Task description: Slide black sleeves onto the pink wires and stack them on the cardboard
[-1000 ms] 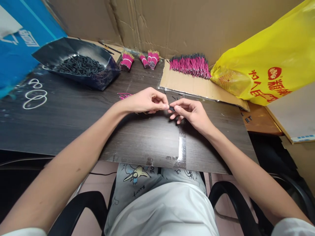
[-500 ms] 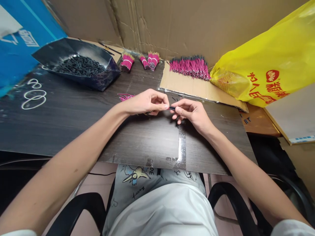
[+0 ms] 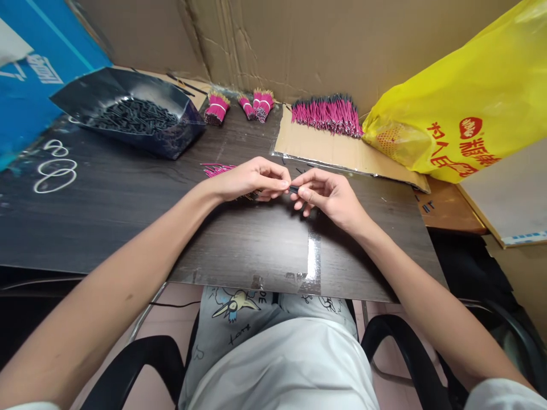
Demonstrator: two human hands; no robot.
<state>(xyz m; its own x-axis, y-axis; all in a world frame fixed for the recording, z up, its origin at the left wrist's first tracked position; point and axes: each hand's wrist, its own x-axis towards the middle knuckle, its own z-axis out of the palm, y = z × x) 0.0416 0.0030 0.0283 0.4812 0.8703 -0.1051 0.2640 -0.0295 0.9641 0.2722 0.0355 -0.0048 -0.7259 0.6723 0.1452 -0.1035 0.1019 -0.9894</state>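
Observation:
My left hand [image 3: 252, 179] and my right hand [image 3: 327, 193] meet fingertip to fingertip over the middle of the dark board [image 3: 128, 222]. Both are closed in a pinch on a short black tube [image 3: 293, 188] that bridges the gap between them. Under the left hand lies a loose bunch of pink wires [image 3: 216, 168], partly hidden by the palm. What the left hand's fingers hold besides the tube is hidden.
A dark open bag of black tube pieces [image 3: 132, 117] sits at the back left. Tied pink wire bundles [image 3: 256, 105] and a row of pink wires [image 3: 327, 113] on a cardboard sheet [image 3: 342, 154] lie at the back. A yellow plastic bag [image 3: 465, 102] fills the right. Cardboard walls stand behind.
Both hands stay pinched together on the tube; the gap between the fingertips has closed a little. The view has shifted slightly.

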